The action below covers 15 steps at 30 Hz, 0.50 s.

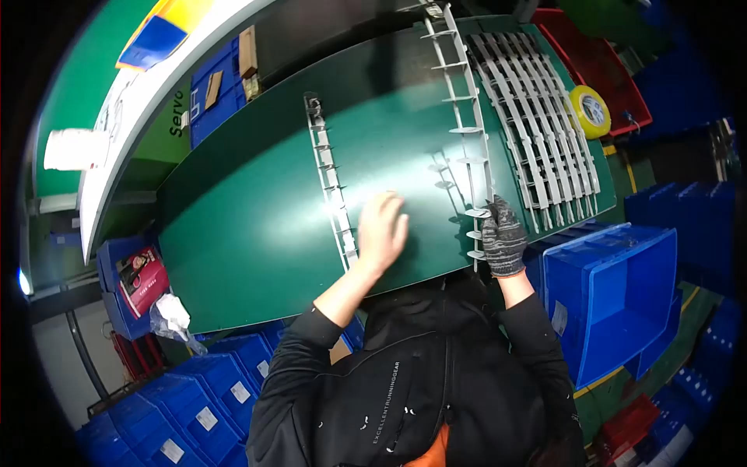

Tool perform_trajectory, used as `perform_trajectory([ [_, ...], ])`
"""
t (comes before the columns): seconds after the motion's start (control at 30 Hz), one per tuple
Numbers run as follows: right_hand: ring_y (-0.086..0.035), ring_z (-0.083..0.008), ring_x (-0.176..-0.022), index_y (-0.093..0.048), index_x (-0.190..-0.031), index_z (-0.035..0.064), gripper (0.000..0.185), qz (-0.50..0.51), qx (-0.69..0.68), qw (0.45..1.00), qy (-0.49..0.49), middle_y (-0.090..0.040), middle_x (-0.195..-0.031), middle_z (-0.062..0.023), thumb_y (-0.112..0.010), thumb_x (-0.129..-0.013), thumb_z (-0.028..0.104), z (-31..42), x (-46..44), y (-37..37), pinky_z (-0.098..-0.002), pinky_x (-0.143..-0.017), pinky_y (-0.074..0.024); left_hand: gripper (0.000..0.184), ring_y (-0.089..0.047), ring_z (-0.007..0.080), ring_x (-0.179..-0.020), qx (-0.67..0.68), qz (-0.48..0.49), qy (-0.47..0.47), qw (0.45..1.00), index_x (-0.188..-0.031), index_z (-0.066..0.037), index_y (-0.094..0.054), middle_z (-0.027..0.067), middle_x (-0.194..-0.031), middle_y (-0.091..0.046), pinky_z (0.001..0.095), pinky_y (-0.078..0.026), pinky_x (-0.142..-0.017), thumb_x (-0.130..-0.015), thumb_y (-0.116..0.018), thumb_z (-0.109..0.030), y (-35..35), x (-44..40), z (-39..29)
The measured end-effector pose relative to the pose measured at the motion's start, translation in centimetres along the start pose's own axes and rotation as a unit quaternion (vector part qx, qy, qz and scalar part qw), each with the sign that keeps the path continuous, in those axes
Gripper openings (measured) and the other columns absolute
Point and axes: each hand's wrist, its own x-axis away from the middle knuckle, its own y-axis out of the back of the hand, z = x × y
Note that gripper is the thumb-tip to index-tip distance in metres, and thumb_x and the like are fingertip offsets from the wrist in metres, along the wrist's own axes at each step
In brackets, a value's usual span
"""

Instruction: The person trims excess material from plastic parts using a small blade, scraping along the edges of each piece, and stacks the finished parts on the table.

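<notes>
While my right hand [504, 237], in a grey knitted glove, has its fingers clamped on a long, pale finned strip [475, 131], my left hand [381, 232] is bare and hovers over the green worktop [249, 210] with its fingers loosely curled and the thumb apart from them, gripping nothing. The finned strip runs from the far edge of the worktop down to the near edge, its thin crosspieces sticking out along its length, and my glove has it close to the near end. A dark shadow of crosspieces falls on the green surface just to the left of it. A second strip [327, 170] lies on the worktop to the left of my bare hand, its near end close to my wrist. To the right of the glove, a set of slatted strips [541, 117] lies side by side on the worktop, and a yellow-rimmed roll [591, 111] sits against their right side. Beyond that I see a red bin [572, 47]. An open blue crate [630, 307] stands at the near right, beside the worktop, while more blue bins [204, 405] line the lower left. Off the left end, a red package [142, 282] rests in a blue box [115, 268], with a clear plastic bag [175, 317] just beside it.
</notes>
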Motion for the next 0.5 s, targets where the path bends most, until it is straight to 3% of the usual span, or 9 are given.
perform_trajectory([
  [0.03, -0.060, -0.0296, -0.082, -0.054, -0.111, 0.0052, 0.032, 0.020, 0.028, 0.999, 0.009, -0.061, -0.094, -0.0149, -0.047, -0.081, 0.016, -0.4, -0.2, -1.4, -0.0377, -0.073, -0.0484, 0.035, -0.046, 0.0338, -0.107, -0.053, -0.076, 0.055, 0.994, -0.108, -0.001, -0.052, 0.0177, -0.113, -0.050, 0.0397, -0.037, -0.091, -0.075, -0.058, -0.009, 1.8, 1.1, 1.5],
  [0.1, -0.059, -0.0306, -0.086, -0.055, -0.108, 0.0055, 0.032, 0.159, 0.194, 0.968, -0.007, -0.060, -0.097, -0.0154, -0.049, -0.081, 0.020, -1.6, -0.6, -3.9, -0.0405, -0.076, -0.0468, 0.043, -0.040, 0.0355, -0.113, -0.109, -0.140, 0.158, 0.971, -0.112, 0.001, -0.049, 0.0214, -0.117, -0.045, 0.0413, -0.033, -0.095, -0.073, -0.061, -0.012, 4.1, 3.1, 4.2],
  [0.17, -0.058, -0.0317, -0.085, -0.055, -0.107, 0.0051, 0.032, 0.216, 0.207, 0.954, -0.026, -0.060, -0.095, -0.0171, -0.050, -0.080, 0.022, -0.9, -1.3, -4.4, -0.0413, -0.075, -0.0464, 0.046, -0.040, 0.0356, -0.112, -0.113, -0.135, 0.214, 0.961, -0.112, 0.001, -0.050, 0.0203, -0.117, -0.046, 0.0410, -0.033, -0.095, -0.071, -0.061, -0.015, 4.1, 5.7, 6.6],
  [0.23, -0.058, -0.0328, -0.085, -0.056, -0.106, 0.0044, 0.032, 0.196, 0.168, 0.966, -0.033, -0.060, -0.095, -0.0183, -0.051, -0.079, 0.022, 1.2, -2.6, -4.1, -0.0415, -0.075, -0.0464, 0.041, -0.040, 0.0333, -0.113, -0.078, -0.041, 0.266, 0.960, -0.108, 0.000, -0.053, 0.0175, -0.117, -0.047, 0.0399, -0.033, -0.095, -0.069, -0.060, -0.014, 3.5, 7.2, 8.1],
  [0.3, -0.058, -0.0338, -0.084, -0.056, -0.105, 0.0049, 0.031, 0.105, 0.101, 0.989, 0.014, -0.060, -0.092, -0.0184, -0.052, -0.079, 0.022, 1.8, -3.0, -4.9, -0.0422, -0.074, -0.0465, 0.034, -0.042, 0.0323, -0.110, -0.073, -0.040, 0.277, 0.957, -0.101, -0.001, -0.055, 0.0145, -0.115, -0.049, 0.0394, -0.034, -0.093, -0.068, -0.058, -0.009, 4.0, 6.8, 7.1],
  [0.4, -0.058, -0.0337, -0.085, -0.055, -0.107, 0.0052, 0.032, 0.081, 0.104, 0.991, 0.026, -0.060, -0.094, -0.0182, -0.051, -0.080, 0.023, 2.9, -3.2, -5.6, -0.0421, -0.075, -0.0462, 0.028, -0.045, 0.0332, -0.107, -0.002, -0.081, 0.294, 0.952, -0.100, 0.000, -0.055, 0.0159, -0.113, -0.049, 0.0392, -0.038, -0.090, -0.072, -0.053, -0.003, 3.9, 7.1, 7.9],
  [0.47, -0.058, -0.0337, -0.086, -0.054, -0.110, 0.0055, 0.033, 0.232, 0.252, 0.939, -0.034, -0.060, -0.096, -0.0181, -0.049, -0.082, 0.023, 2.6, -3.2, -6.2, -0.0423, -0.076, -0.0461, 0.031, -0.048, 0.0332, -0.103, -0.094, -0.216, 0.220, 0.947, -0.105, 0.001, -0.052, 0.0172, -0.114, -0.048, 0.0391, -0.041, -0.086, -0.075, -0.048, 0.004, 4.2, 7.3, 7.7],
  [0.5, -0.058, -0.0333, -0.087, -0.053, -0.112, 0.0057, 0.034, 0.262, 0.266, 0.928, -0.010, -0.060, -0.096, -0.0184, -0.047, -0.083, 0.023, 2.1, -2.9, -6.3, -0.0422, -0.077, -0.0457, 0.031, -0.048, 0.0332, -0.103, -0.093, -0.217, 0.221, 0.946, -0.105, 0.001, -0.052, 0.0172, -0.114, -0.048, 0.0391, -0.041, -0.086, -0.075, -0.048, 0.004, 4.5, 7.5, 7.5],
])
